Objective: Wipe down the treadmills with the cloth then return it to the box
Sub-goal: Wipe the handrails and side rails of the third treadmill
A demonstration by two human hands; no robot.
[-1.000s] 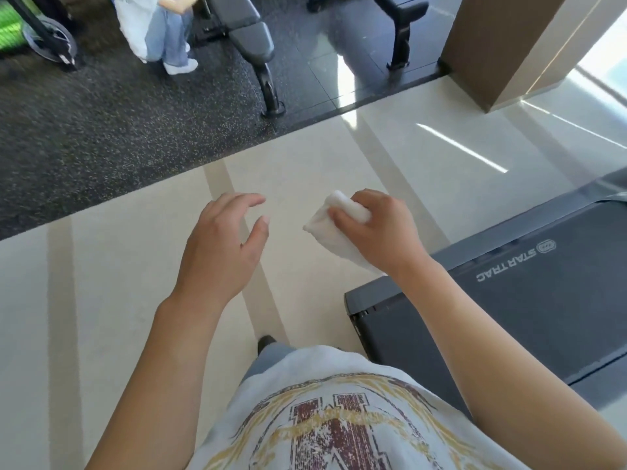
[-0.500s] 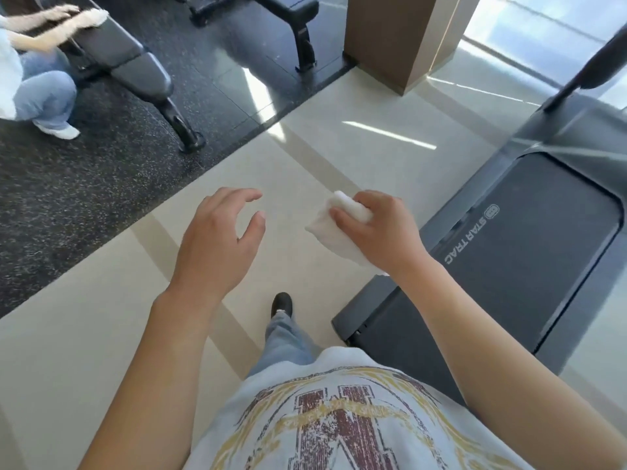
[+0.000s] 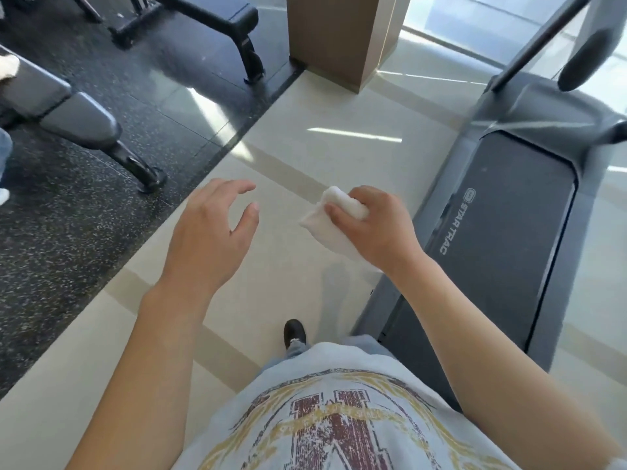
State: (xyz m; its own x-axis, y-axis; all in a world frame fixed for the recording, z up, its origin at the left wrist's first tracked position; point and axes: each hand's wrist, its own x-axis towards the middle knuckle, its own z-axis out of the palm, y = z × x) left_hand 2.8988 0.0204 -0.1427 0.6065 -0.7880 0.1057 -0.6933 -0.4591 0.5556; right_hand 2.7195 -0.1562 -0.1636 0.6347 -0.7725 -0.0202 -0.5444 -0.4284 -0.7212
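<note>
A crumpled white cloth (image 3: 334, 222) is gripped in my right hand (image 3: 376, 225), held in the air over the cream floor just left of a grey treadmill (image 3: 502, 232). The treadmill carries a "STAR TRAC" label on its left side rail, and its dark belt runs up to the right toward blurred uprights. My left hand (image 3: 210, 235) floats level with the right one, fingers spread and curled, holding nothing. No box is in view.
Two black weight benches (image 3: 84, 123) (image 3: 217, 18) stand on the dark speckled mat at upper left. A brown pillar (image 3: 339, 35) rises at top centre. A person's leg and shoe show at the far left edge. My dark shoe (image 3: 294, 332) is on the floor.
My view has swung to the right: the treadmill now lies lengthwise with its uprights showing, and the benches have slid left. Both hands keep the same pose, cloth still in the right.
</note>
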